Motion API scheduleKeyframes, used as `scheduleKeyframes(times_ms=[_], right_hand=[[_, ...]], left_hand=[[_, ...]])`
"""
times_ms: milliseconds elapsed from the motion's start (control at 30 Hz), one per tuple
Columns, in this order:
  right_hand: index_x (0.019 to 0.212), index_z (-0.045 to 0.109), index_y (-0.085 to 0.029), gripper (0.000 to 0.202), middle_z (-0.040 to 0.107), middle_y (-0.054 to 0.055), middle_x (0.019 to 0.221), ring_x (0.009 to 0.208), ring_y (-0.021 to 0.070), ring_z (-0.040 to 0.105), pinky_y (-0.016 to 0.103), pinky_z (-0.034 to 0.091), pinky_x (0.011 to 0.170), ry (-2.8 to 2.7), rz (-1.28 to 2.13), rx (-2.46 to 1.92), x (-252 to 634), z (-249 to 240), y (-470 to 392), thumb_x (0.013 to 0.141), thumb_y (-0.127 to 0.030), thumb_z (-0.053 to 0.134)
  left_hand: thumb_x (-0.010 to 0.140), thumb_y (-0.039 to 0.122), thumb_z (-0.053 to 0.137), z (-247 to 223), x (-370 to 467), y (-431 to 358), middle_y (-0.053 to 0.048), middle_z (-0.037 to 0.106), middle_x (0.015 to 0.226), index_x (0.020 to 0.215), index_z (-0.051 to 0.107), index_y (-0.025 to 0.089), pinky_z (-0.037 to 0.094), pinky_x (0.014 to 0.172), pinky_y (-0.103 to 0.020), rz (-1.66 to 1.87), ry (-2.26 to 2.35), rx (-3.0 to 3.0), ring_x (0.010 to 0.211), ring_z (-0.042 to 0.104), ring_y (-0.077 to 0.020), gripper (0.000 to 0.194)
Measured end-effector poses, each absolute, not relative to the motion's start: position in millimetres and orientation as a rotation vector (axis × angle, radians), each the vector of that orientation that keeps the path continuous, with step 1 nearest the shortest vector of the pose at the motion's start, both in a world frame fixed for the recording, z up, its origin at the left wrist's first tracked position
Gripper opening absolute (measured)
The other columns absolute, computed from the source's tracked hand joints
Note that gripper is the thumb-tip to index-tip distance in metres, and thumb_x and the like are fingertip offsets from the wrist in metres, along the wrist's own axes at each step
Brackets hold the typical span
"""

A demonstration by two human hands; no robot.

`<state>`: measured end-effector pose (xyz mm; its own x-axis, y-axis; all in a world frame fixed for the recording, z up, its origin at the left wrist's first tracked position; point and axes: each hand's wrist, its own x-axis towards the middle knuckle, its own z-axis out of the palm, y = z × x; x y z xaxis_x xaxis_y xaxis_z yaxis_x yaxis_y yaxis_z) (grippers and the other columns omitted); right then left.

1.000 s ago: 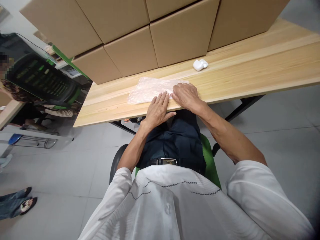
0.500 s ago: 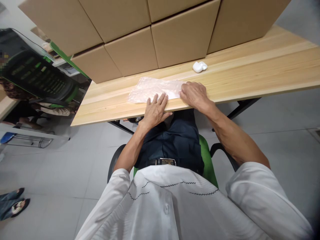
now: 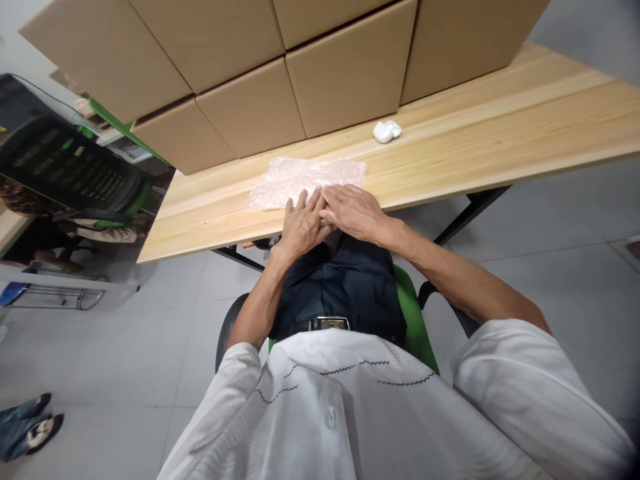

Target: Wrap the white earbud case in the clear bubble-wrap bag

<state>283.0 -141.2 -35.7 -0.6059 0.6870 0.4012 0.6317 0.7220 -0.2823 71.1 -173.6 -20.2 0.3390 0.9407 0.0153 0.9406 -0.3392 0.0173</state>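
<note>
A thin, wrinkled, pinkish see-through plastic sheet or bag (image 3: pixel 305 177) lies flat on the wooden table (image 3: pixel 480 133) near its front edge. My left hand (image 3: pixel 304 223) rests on the sheet's near edge, palm down with the fingers spread. Beside it, my right hand (image 3: pixel 353 212) lies flat on the near right part of the sheet, fingers stretched out to the left and touching the left hand's fingers. Behind the sheet to the right sits a small white rounded object (image 3: pixel 387 131); its kind I cannot make out.
Brown cardboard boxes (image 3: pixel 345 80) are stacked along the back of the table. I sit on a green chair (image 3: pixel 414 320) with black armrests. To the left are another person by a black and green chair (image 3: pixel 75 160), and a person's feet (image 3: pixel 43 430) on the floor.
My right hand has let go of the sheet's right end and moved left, opening flat against my left hand. The sheet's right end now lies flatter. The view has shifted slightly.
</note>
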Motion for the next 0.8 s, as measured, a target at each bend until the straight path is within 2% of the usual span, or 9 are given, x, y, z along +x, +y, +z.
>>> scheduleKeyframes(times_ms=[133, 267, 367, 467, 533, 600, 700, 800], right_hand=[[0.182, 0.065, 0.0, 0.065, 0.064, 0.032, 0.19, 0.184, 0.0436, 0.059, 0.066, 0.049, 0.15, -2.489, 0.142, -1.072, 305, -35, -140, 0.13, -0.035, 0.047], [0.181, 0.068, -0.003, 0.064, 0.067, 0.03, 0.188, 0.18, 0.044, 0.064, 0.068, 0.052, 0.148, -2.477, 0.132, -1.098, 323, -38, -128, 0.129, -0.031, 0.044], [0.181, 0.069, -0.006, 0.064, 0.069, 0.027, 0.188, 0.178, 0.042, 0.066, 0.066, 0.053, 0.148, -2.481, 0.18, -1.074, 336, -40, -114, 0.129, -0.033, 0.043], [0.184, 0.067, -0.008, 0.067, 0.06, 0.024, 0.197, 0.186, 0.041, 0.057, 0.065, 0.046, 0.153, -2.498, 0.248, -1.026, 348, -38, -97, 0.127, -0.035, 0.045], [0.187, 0.066, -0.008, 0.071, 0.049, 0.024, 0.204, 0.192, 0.0444, 0.047, 0.068, 0.039, 0.156, -2.486, 0.285, -1.013, 355, -36, -86, 0.123, -0.037, 0.053], [0.188, 0.066, -0.012, 0.075, 0.046, 0.022, 0.206, 0.194, 0.0481, 0.042, 0.073, 0.036, 0.157, -2.484, 0.346, -0.994, 360, -34, -75, 0.12, -0.042, 0.061], [0.185, 0.071, -0.02, 0.072, 0.062, 0.017, 0.198, 0.187, 0.0462, 0.053, 0.072, 0.041, 0.154, -2.506, 0.458, -0.926, 364, -30, -65, 0.121, -0.05, 0.06], [0.169, 0.084, -0.022, 0.062, 0.079, 0.016, 0.181, 0.173, 0.0417, 0.067, 0.066, 0.049, 0.147, -2.489, 0.463, -0.872, 365, -28, -68, 0.127, -0.052, 0.048]], left_hand=[[0.121, 0.06, 0.076, -20, 71, -174, -0.022, 0.033, 0.213, 0.203, 0.04, 0.021, 0.027, 0.16, -0.082, 0.046, 1.78, 2.583, 0.199, 0.03, -0.0557, 0.098], [0.123, 0.073, 0.07, -20, 71, -174, -0.022, 0.034, 0.212, 0.203, 0.041, 0.022, 0.028, 0.159, -0.083, 0.079, 1.773, 2.58, 0.199, 0.031, -0.0561, 0.099], [0.123, 0.082, 0.063, -19, 70, -174, -0.023, 0.036, 0.211, 0.203, 0.042, 0.022, 0.028, 0.159, -0.083, 0.093, 1.77, 2.571, 0.198, 0.032, -0.056, 0.102], [0.122, 0.087, 0.061, -17, 70, -175, -0.021, 0.039, 0.211, 0.201, 0.046, 0.025, 0.027, 0.16, -0.08, 0.119, 1.768, 2.562, 0.199, 0.032, -0.0539, 0.101], [0.124, 0.084, 0.061, -16, 69, -177, -0.019, 0.04, 0.211, 0.2, 0.048, 0.027, 0.026, 0.161, -0.078, 0.137, 1.775, 2.556, 0.199, 0.033, -0.0517, 0.096], [0.127, 0.078, 0.059, -14, 68, -179, -0.017, 0.042, 0.21, 0.198, 0.051, 0.027, 0.026, 0.162, -0.077, 0.156, 1.77, 2.55, 0.199, 0.035, -0.0494, 0.088], [0.131, 0.07, 0.052, -11, 64, -180, -0.016, 0.047, 0.208, 0.195, 0.055, 0.027, 0.025, 0.163, -0.075, 0.187, 1.717, 2.538, 0.198, 0.038, -0.0448, 0.077], [0.134, 0.061, 0.045, -7, 58, -180, -0.014, 0.053, 0.205, 0.19, 0.062, 0.027, 0.026, 0.163, -0.074, 0.226, 1.654, 2.51, 0.198, 0.04, -0.0405, 0.068]])
